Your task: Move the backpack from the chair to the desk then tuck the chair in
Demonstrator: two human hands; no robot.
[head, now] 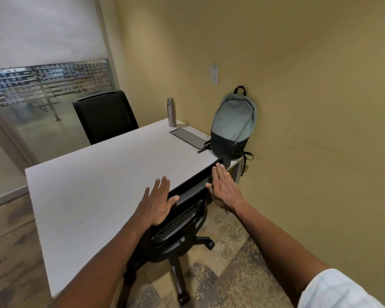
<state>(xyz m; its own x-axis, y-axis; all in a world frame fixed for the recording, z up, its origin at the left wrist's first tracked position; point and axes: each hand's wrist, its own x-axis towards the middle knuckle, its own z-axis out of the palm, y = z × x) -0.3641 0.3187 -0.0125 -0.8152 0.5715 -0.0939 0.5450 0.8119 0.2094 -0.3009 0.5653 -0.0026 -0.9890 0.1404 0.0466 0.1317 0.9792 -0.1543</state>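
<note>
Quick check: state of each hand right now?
Left hand: open, fingers spread, flat against the chair backrest, gripping nothing.
Right hand: open, palm on the backrest's top edge, gripping nothing.

Standing beyond the far edge of the white table (102, 174): a second black chair (105, 116). Rising behind that chair: a glass partition (42, 90) with a frosted upper band and dotted strip. Running right of the table: a plain yellow wall (298, 85) carrying a small white plate (214, 74). Spreading beneath: mottled carpet (236, 274), giving way to wood flooring (7, 236) on the left.
</note>
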